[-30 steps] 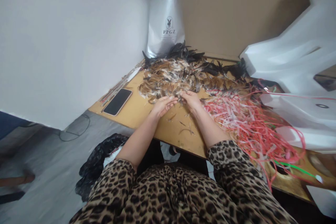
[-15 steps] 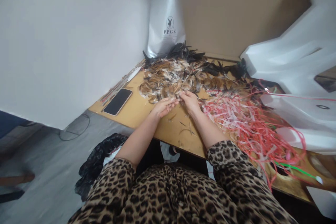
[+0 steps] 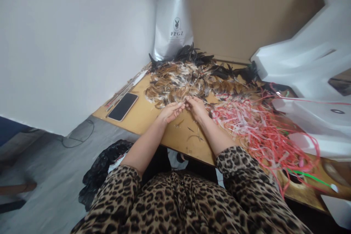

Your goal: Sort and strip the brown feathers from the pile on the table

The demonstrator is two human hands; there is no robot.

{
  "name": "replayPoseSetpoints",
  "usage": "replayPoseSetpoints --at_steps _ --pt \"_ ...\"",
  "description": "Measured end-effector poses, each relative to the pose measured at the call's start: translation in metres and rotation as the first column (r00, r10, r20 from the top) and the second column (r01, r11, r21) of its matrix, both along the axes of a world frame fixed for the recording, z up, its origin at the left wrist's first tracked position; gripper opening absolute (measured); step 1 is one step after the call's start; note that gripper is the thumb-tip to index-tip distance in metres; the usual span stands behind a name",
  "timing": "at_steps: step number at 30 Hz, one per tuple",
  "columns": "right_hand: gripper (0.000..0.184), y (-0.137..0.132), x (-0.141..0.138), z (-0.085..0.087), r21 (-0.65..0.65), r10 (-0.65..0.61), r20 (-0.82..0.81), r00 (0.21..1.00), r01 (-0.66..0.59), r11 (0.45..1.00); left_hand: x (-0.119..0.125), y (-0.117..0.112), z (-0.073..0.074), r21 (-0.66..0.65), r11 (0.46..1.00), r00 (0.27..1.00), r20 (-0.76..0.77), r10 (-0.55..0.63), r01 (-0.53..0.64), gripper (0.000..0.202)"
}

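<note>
My left hand [image 3: 173, 112] and my right hand [image 3: 196, 107] meet at the near edge of a pile of brown, cream and black feathers [image 3: 178, 76] on the wooden table [image 3: 153, 117]. Both are closed, with fingertips pinched close together. Whatever lies between the fingers is too small to make out against the feathers behind. A few loose feathers [image 3: 195, 136] lie on the table just below my hands. To the right of my right hand is a tangled heap of pink and white ribbon strips [image 3: 255, 128].
A phone [image 3: 123, 106] lies at the table's left side, beside thin sticks along the white wall [image 3: 82, 44]. Behind the feathers stands a silver-white bag [image 3: 174, 18]. White moulded pieces [image 3: 296, 62] crowd the right. A black plastic bag [image 3: 101, 168] is on the floor, lower left.
My right fingertips have shifted slightly left and down, closer to my left fingers. Everything else looks the same.
</note>
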State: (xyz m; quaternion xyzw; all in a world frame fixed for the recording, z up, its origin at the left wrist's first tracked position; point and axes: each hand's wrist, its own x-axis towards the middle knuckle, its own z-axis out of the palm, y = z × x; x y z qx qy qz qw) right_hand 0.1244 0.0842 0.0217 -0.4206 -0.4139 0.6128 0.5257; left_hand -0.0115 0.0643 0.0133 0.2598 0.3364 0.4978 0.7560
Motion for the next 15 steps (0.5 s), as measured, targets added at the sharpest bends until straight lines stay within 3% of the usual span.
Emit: replayPoseSetpoints --at_steps 5,9,13,15 --pt "0.033 0.0004 0.0046 0.0042 -0.122 0.054 -0.112 0.992 -0.068 0.99 0.0004 -0.0014 -0.0014 0.073 0.997 0.999 -0.048 -0.006 0.009 0.005" --pt "0.033 0.0008 0.0063 0.0046 -0.136 0.036 -0.164 0.986 -0.059 0.989 -0.0003 -0.0035 -0.0003 0.137 0.99 0.997 -0.071 -0.021 0.031 0.008" --pt "0.031 0.0023 0.01 0.0054 -0.189 -0.047 -0.191 0.98 0.01 0.982 -0.002 -0.0038 0.0038 0.143 0.988 0.995 -0.072 0.069 -0.059 0.008" --pt "0.031 0.0014 0.0111 0.0075 -0.219 -0.018 -0.184 0.983 -0.023 0.976 -0.0025 -0.0035 0.0051 0.155 0.983 0.992 -0.068 0.105 -0.094 0.01"
